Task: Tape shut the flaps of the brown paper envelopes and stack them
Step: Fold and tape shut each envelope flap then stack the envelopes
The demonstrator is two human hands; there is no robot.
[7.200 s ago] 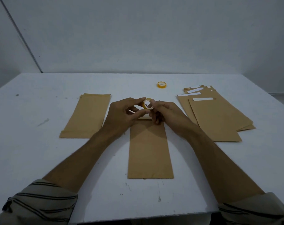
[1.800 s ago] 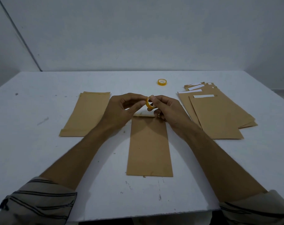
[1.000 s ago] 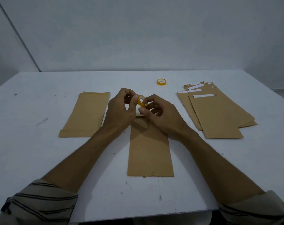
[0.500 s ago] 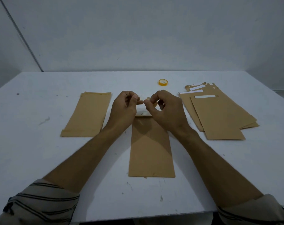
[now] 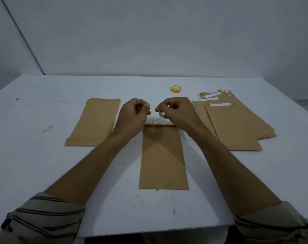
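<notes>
A brown paper envelope (image 5: 162, 157) lies lengthwise in the middle of the white table, its far flap end under my hands. My right hand (image 5: 177, 114) holds a small tape roll (image 5: 162, 115) between curled fingers, just above that flap end. My left hand (image 5: 134, 113) is a little to the left, its thumb and fingers pinched together, apparently on the end of clear tape drawn from the roll; the tape itself is barely visible. A pile of brown envelopes (image 5: 237, 124) with white strips at their far ends lies to the right.
Another brown envelope stack (image 5: 95, 122) lies to the left of my hands. A second yellow tape roll (image 5: 175, 89) sits farther back on the table (image 5: 35, 164). A grey wall stands behind the table's far edge.
My hands have drawn apart over the envelope's flap end, the left moving left and the right moving right with the roll. The roll now sits lower in my right hand.
</notes>
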